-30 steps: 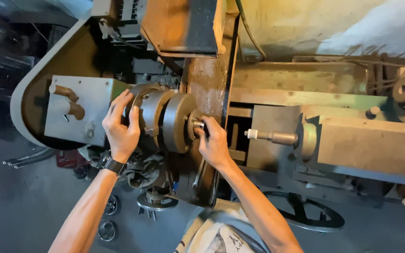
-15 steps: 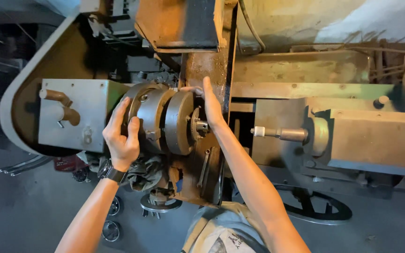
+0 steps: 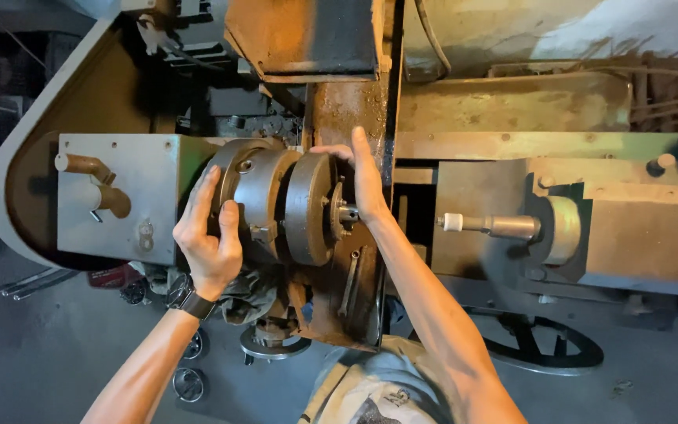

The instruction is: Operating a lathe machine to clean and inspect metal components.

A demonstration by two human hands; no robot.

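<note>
A grey metal lathe chuck (image 3: 280, 204) sticks out from the headstock (image 3: 115, 196). My left hand (image 3: 207, 235) wraps around the rear rim of the chuck, fingers curled over it. A round disc-shaped workpiece (image 3: 310, 206) is clamped at the chuck's face. My right hand (image 3: 364, 180) lies flat against the right face of this disc, fingers stretched upward over its far edge. A small stub (image 3: 348, 213) pokes out at the disc's centre, just below my palm.
The tailstock (image 3: 629, 228) with its pointed spindle (image 3: 488, 226) stands to the right, apart from the disc. A rusty carriage (image 3: 351, 118) crosses behind the chuck. A handwheel (image 3: 547, 349) hangs below right. Round metal parts (image 3: 188, 383) lie on the floor.
My right hand has lifted from the centre stub and opened flat, fingers sliding up over the disc's face. My left hand has stayed on the chuck's rim.
</note>
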